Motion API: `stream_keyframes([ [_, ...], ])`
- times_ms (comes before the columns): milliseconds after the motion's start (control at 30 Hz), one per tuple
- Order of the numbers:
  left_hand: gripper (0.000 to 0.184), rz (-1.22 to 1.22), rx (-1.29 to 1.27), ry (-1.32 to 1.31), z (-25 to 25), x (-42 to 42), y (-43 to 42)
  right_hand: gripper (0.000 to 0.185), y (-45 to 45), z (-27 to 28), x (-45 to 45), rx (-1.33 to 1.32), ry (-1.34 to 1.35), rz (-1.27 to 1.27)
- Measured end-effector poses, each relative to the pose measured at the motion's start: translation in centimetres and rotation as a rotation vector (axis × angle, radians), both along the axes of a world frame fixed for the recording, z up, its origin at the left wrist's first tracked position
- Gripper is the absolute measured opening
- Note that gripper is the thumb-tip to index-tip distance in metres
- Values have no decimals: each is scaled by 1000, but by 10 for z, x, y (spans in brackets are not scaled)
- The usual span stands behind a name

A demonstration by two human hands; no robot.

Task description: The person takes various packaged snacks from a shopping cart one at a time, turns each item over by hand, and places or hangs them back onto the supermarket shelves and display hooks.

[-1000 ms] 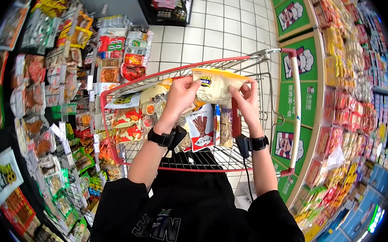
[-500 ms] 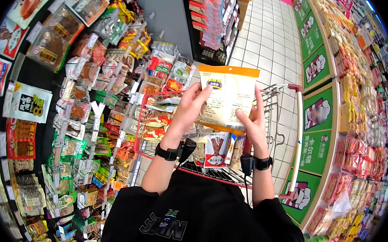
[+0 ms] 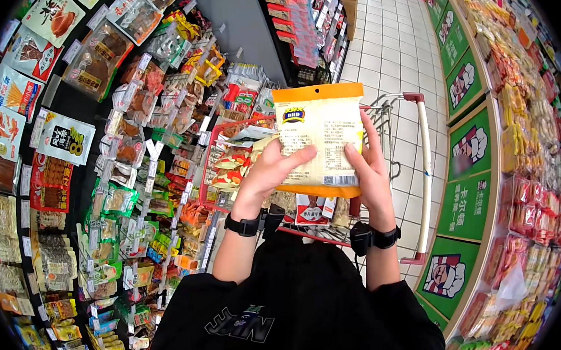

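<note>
A wire shopping cart (image 3: 427,179) spans the middle of the frame, and in front of it, at centre, a cream packet (image 3: 325,136) with an orange top shows its printed face, apparently light, soft and a little slippery, best taken by its side edges. The left hand (image 3: 266,169) grasps its lower left and the right hand (image 3: 374,172) its lower right, both thumbs on the face; within the cart, partly hidden by packet and hands, lie red-and-cream bags (image 3: 227,169) left of centre and a red-and-white bag (image 3: 312,211) below centre
</note>
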State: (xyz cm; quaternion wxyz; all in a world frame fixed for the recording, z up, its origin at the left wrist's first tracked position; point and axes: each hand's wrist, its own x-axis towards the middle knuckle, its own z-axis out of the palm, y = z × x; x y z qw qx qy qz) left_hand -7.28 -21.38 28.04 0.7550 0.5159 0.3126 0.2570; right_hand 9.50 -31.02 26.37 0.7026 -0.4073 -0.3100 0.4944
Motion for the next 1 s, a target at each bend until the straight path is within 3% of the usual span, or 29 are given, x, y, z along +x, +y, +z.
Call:
stream_keyframes([
  [167, 43, 105, 135, -14, 4, -7, -25, 64, -17, -3, 3, -90, 81, 146],
  [367, 41, 243, 172, -50, 17, -45, -52, 45, -19, 12, -29, -77, -24, 333],
  [500, 36, 395, 293, -31, 12, -86, -67, 45, -15, 23, -69, -67, -23, 364],
  [800, 38, 637, 115, -43, 12, -205, -137, 40, -37, 20, -174, -76, 21, 557],
  [1000, 41, 856, 231, 72, -1, -308, -211, 38, -79, 12, -282, -115, 47, 707],
])
